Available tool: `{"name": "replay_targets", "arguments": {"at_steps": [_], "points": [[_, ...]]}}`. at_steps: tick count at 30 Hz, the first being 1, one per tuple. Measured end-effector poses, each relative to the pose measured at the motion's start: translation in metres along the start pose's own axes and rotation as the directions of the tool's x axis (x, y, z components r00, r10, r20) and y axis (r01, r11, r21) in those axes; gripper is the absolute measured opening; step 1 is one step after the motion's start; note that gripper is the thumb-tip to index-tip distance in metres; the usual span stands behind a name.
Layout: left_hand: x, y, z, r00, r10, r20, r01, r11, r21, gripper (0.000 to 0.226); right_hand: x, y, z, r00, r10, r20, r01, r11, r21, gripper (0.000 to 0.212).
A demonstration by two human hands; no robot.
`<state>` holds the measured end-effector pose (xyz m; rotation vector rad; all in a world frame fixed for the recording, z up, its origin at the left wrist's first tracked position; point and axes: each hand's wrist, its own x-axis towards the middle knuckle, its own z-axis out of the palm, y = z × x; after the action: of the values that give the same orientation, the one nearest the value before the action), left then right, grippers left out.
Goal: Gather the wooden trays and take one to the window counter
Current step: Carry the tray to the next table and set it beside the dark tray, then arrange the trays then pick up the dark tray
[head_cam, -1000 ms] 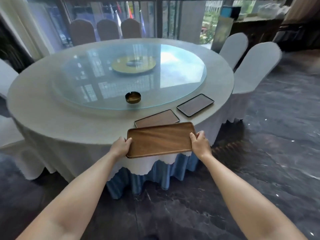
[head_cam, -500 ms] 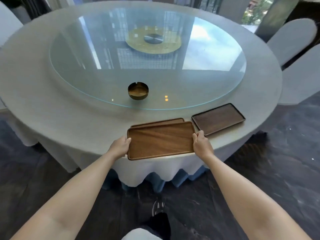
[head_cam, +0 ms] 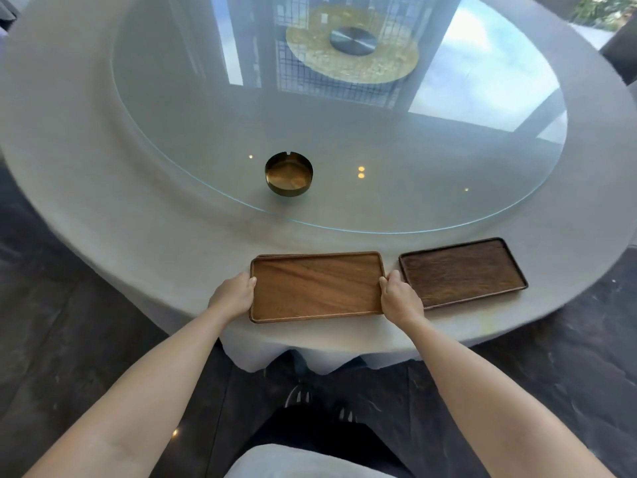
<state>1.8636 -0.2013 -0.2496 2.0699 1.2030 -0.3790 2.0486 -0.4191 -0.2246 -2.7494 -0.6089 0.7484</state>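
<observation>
A light brown wooden tray is at the near edge of the round table. My left hand grips its left end and my right hand grips its right end. It covers a second tray, of which only a thin strip of the far left rim shows. A darker wooden tray lies flat on the tablecloth just to the right, a small gap from my right hand.
A glass turntable covers the table's middle, with a brass ashtray near its front edge and a gold disc at the centre. The white tablecloth hangs over the near edge. Dark stone floor and my shoes lie below.
I have stepped closer to the table. The held tray has moved forward over the tray that lay behind it, which is now almost wholly covered. The dark tray has not moved.
</observation>
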Motion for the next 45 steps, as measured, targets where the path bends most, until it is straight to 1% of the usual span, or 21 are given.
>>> {"name": "replay_targets", "arguments": {"at_steps": [2,8,13,18,21,23,26,28,31,33,36,39,42,45], "points": [[0.002,0.002,0.001,1.0,-0.013,-0.006,0.013,1.0,0.012,0.042,0.004,0.002,-0.001,1.0,-0.009,0.013,0.009,1.0,-0.028,0.028],[0.004,0.007,0.005,0.999,-0.022,-0.045,0.024,0.998,0.064,0.04,0.01,0.008,-0.001,0.997,-0.039,0.074,0.045,0.996,-0.076,0.019],[0.005,0.008,0.008,0.998,-0.009,-0.064,0.017,0.993,0.119,0.039,0.015,0.009,0.0,0.996,-0.049,0.076,0.056,0.994,-0.094,0.017],[0.003,0.008,0.009,0.997,-0.005,-0.083,0.02,0.985,0.173,0.039,0.018,0.01,0.0,0.995,-0.037,0.095,0.044,0.996,-0.079,0.017],[0.002,0.011,0.008,0.995,-0.007,-0.102,0.029,0.976,0.216,0.038,0.019,0.01,-0.003,0.993,-0.032,0.112,0.041,0.996,-0.078,0.02],[0.0,0.015,0.005,0.989,-0.007,-0.15,0.041,0.974,0.224,0.037,0.02,0.01,-0.006,0.993,-0.033,0.114,0.041,0.997,-0.071,0.025],[-0.003,0.025,0.0,0.96,-0.004,-0.281,0.053,0.985,0.165,0.034,0.021,0.012,-0.015,0.996,-0.025,0.085,0.027,0.999,-0.021,0.037],[-0.007,0.037,-0.003,0.943,0.007,-0.332,0.037,0.991,0.126,0.032,0.021,0.016,-0.023,0.998,-0.025,0.058,0.025,1.0,0.005,0.039],[-0.012,0.067,-0.002,0.933,0.07,-0.353,-0.042,0.995,0.088,0.03,0.024,0.028,-0.039,1.0,-0.005,0.013,0.005,0.999,0.038,0.039],[-0.015,0.091,0.005,0.933,0.132,-0.336,-0.12,0.991,0.055,0.027,0.029,0.04,-0.052,1.0,0.019,-0.02,-0.018,0.998,0.061,0.039],[-0.02,0.13,0.025,0.937,0.215,-0.275,-0.221,0.975,0.01,0.019,0.038,0.068,-0.074,0.998,0.035,-0.061,-0.029,0.996,0.089,0.039],[-0.027,0.167,0.052,0.944,0.23,-0.238,-0.241,0.97,-0.02,0.02,0.047,0.106,-0.095,0.995,0.053,-0.09,-0.042,0.992,0.121,0.039],[-0.035,0.204,0.08,0.945,0.23,-0.231,-0.247,0.968,-0.045,0.02,0.057,0.145,-0.113,0.993,0.07,-0.093,-0.06,0.993,0.106,0.04],[-0.039,0.236,0.107,0.95,0.232,-0.21,-0.241,0.97,-0.016,0.02,0.07,0.179,-0.128,0.992,0.095,-0.084,-0.087,0.991,0.097,0.043]]}}
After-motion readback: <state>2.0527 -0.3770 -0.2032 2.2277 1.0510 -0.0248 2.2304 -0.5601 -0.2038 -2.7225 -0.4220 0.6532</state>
